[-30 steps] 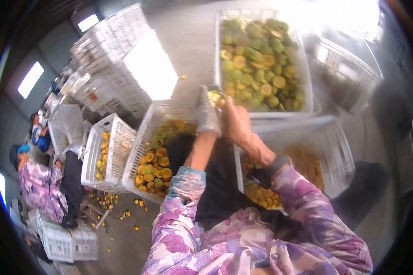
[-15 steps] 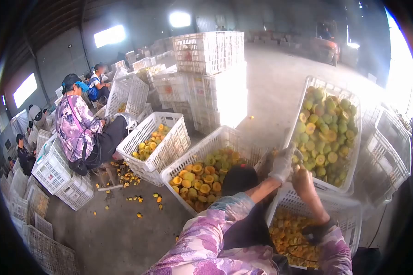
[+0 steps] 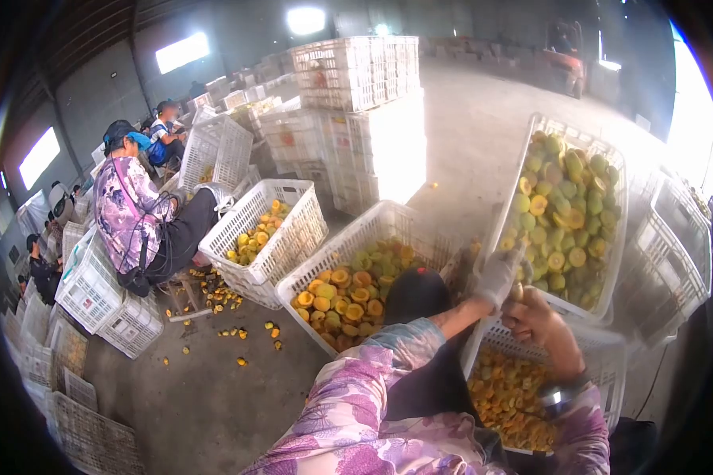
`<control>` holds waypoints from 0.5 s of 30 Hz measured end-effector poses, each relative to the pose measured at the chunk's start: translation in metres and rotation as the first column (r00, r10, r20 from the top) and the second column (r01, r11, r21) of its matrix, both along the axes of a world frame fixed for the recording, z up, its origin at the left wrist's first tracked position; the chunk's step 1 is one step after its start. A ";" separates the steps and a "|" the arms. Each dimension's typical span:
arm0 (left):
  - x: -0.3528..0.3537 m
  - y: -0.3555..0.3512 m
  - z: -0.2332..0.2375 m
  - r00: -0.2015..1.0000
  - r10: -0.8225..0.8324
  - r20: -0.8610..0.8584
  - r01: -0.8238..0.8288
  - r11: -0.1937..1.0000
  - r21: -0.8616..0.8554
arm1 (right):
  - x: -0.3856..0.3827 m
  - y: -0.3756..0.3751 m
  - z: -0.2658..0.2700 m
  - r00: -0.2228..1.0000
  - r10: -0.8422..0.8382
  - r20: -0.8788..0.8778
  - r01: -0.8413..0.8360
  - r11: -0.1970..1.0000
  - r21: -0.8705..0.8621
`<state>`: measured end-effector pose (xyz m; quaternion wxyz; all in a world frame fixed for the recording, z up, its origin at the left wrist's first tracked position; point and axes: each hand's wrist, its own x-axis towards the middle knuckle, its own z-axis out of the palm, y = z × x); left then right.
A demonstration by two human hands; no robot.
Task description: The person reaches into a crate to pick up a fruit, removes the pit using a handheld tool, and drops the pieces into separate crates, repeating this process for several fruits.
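Note:
My left hand [image 3: 496,282], in a pale glove, is closed around what looks like a yellow-green peach, mostly hidden by the fingers. Close against it, my bare right hand [image 3: 534,318] is closed too, its fingers curled around something I cannot make out. Both hands are beside the near edge of a white crate of yellow-green peaches [image 3: 566,214], some of them halved. Below my right hand, another white crate [image 3: 614,388] holds small orange-yellow pieces [image 3: 511,396]. At left, hollowed peach halves [image 3: 341,305] fill a third crate [image 3: 293,289].
A co-worker [image 3: 135,202] sits at left beside a crate of fruit [image 3: 253,273]. Fruit pieces [image 3: 214,293] lie scattered on the floor. Stacked white crates [image 3: 356,119] rise ahead, and more crates [image 3: 665,269] stand at right. A forklift [image 3: 564,63] is far back.
My right hand has turned, showing its curled fingers, and has moved slightly down and right. My left hand stays beside it near the crate edge. The view has tilted slightly downward.

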<state>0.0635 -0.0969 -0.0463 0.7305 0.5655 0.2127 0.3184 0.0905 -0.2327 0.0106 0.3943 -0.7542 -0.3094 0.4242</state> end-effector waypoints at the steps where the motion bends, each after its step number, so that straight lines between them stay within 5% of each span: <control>1: 0.002 -0.001 -0.003 1.000 -0.001 -0.004 0.001 1.000 -0.002 | 0.007 -0.012 -0.003 0.958 0.097 -0.270 -0.052 0.985 0.167; 2: 0.004 -0.004 -0.002 0.990 -0.088 0.106 0.080 0.994 0.078 | 0.012 -0.019 -0.002 0.838 0.228 -0.495 -0.055 0.939 0.339; 4: 0.004 -0.007 -0.002 0.962 -0.180 0.206 0.147 0.976 0.162 | 0.015 -0.026 -0.003 0.819 0.269 -0.507 -0.097 0.935 0.340; 6: -0.012 -0.022 0.026 0.882 -0.436 0.177 0.439 0.898 0.025 | 0.030 -0.036 -0.025 0.809 0.319 -0.494 -0.110 0.908 0.405; 7: -0.011 -0.030 0.028 0.887 -0.415 0.204 0.436 0.897 -0.071 | 0.037 -0.036 -0.037 0.805 0.319 -0.500 -0.108 0.907 0.406; 8: -0.010 -0.029 0.026 0.888 -0.414 0.198 0.434 0.898 -0.073 | 0.042 -0.033 -0.047 0.938 0.343 -0.046 -0.278 0.826 0.490; 9: -0.009 -0.028 0.024 0.878 -0.417 0.236 0.478 0.802 -0.359 | 0.047 -0.032 -0.053 0.865 0.278 0.418 -0.469 0.745 0.475; 10: -0.006 -0.030 0.020 0.869 -0.410 0.276 0.488 0.625 -0.609 | 0.051 -0.037 -0.054 0.866 0.281 0.414 -0.468 0.747 0.472; 12: 0.010 -0.008 -0.010 0.898 -0.389 0.206 0.428 0.660 -0.618 | 0.057 -0.050 -0.044 0.586 0.423 0.691 -0.511 0.855 -0.090; 13: 0.014 0.014 -0.024 0.930 -0.346 0.122 0.351 0.739 -0.576 | 0.065 -0.055 -0.045 0.588 0.419 0.692 -0.512 0.855 -0.083; 15: 0.002 0.030 -0.005 0.995 -0.096 -0.019 0.078 0.895 -0.439 | 0.100 -0.080 -0.056 0.188 0.461 0.867 -0.673 0.704 -0.228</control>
